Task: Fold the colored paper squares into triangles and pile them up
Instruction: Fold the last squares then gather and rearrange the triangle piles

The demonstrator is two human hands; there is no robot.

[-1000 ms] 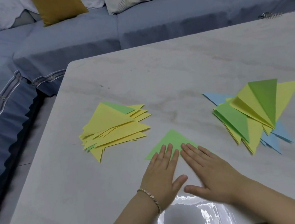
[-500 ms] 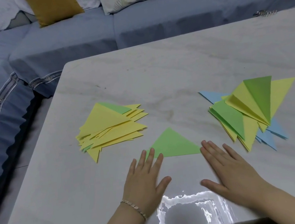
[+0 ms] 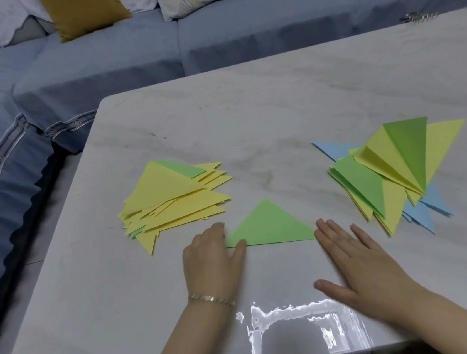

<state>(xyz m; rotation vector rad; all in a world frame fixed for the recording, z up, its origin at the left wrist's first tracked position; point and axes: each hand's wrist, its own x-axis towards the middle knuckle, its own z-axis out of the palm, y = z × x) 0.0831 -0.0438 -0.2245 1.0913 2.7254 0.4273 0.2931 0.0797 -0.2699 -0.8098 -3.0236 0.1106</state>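
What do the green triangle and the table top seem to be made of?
Green triangle: thin matte paper, likely; it lies flat with sharp edges. Table top: glossy white surface with grey veins, mirroring light near its front edge; marble or an imitation, cannot tell.

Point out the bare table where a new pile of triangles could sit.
Free: the wide far stretch of table beyond both piles, and the near left corner by the yellow pile. Crowded: the middle row, where green triangle, left hand, right hand and mixed pile sit close.

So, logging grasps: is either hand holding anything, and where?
Left hand touches the green triangle at its left corner; grip unclear. Right hand holds nothing.
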